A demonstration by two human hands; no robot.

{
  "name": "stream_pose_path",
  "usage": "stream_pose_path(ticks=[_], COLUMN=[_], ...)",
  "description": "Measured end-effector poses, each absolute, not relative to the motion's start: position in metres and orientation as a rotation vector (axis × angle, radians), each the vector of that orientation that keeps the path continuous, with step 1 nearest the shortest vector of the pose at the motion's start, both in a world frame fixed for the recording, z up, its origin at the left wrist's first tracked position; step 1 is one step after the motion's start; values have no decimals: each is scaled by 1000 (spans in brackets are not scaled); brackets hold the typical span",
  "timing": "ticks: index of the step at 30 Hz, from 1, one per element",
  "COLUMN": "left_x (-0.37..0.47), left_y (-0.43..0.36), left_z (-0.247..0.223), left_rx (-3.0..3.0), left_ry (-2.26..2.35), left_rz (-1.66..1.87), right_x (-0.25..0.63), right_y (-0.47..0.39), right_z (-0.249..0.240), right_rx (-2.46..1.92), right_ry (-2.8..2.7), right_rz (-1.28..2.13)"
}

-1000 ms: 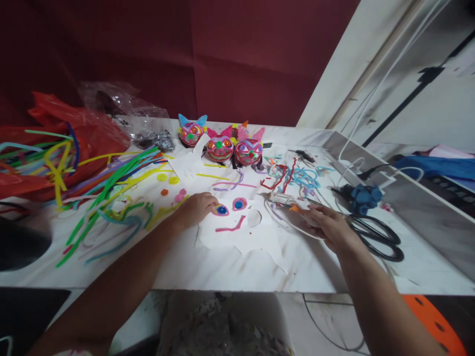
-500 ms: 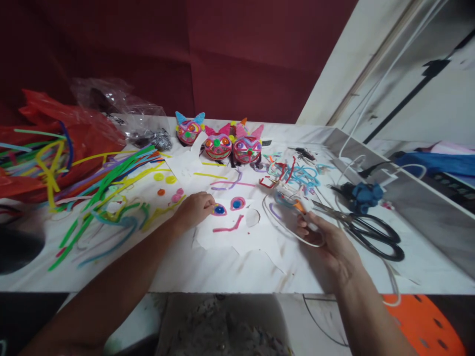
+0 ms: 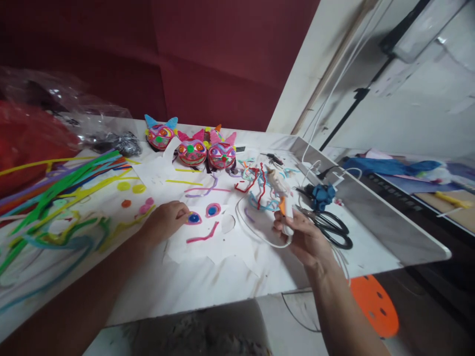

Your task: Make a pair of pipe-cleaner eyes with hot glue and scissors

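Observation:
My right hand (image 3: 302,235) is wrapped round a white hot glue gun (image 3: 288,212) with an orange trigger, held above the table with its nozzle pointing away from me. A white cord trails from it in a loop. My left hand (image 3: 168,220) rests on the white paper (image 3: 185,254), fingers pinched at the left corner of a pipe-cleaner eye (image 3: 194,218) with a blue centre. Beside that eye lies a second, rounder pipe-cleaner eye (image 3: 213,210). Below them are a bent pink pipe-cleaner strip (image 3: 203,236) and a round cutout (image 3: 227,223).
Several decorated cat-like heads (image 3: 191,153) stand at the back. Green and other coloured pipe cleaners (image 3: 63,188) spread on the left near a clear plastic bag (image 3: 85,106). Red and blue scraps (image 3: 260,190) and black-handled scissors (image 3: 332,230) lie to the right, before a raised board (image 3: 371,212).
The view has turned to the right, so the table contents appear shifted left. My right hand has raised the glue gun slightly. My left hand stays at the same eye.

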State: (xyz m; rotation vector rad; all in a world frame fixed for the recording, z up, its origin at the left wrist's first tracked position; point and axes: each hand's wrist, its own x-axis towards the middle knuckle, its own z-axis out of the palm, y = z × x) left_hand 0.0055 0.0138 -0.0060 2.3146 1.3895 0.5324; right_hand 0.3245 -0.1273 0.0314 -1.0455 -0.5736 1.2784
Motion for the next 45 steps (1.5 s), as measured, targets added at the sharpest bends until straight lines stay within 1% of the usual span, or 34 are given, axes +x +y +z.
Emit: stream_pose_path(ticks=[7,16,23,29,36,41,45], left_x=[7,9,5,0,0,2,3], left_y=[12,9,13,20,21,19,17], left_z=[-11,-12,-9,-11,-13,-11,-10], left_rx=[2321,2336,2126,1949,1949,1954,1943], left_ry=[1412,1484,1418,1393,1385,1395,1394], left_rz=[548,483,559,660,683,670,678], right_x=[302,266,257,255,229,228,229], right_y=[-145,-150,-136,-119,-90,-79,-75], right_z=[54,50,41,40,55,50,47], right_rx=[-1051,-1076,-1342,-1528,-1573,-1634,-1590], right_ry=[-712,-777,-884,-1288,-1417,-1505,-1556], right_rz=[1164,1123,1202,1208,1309,1296,1307])
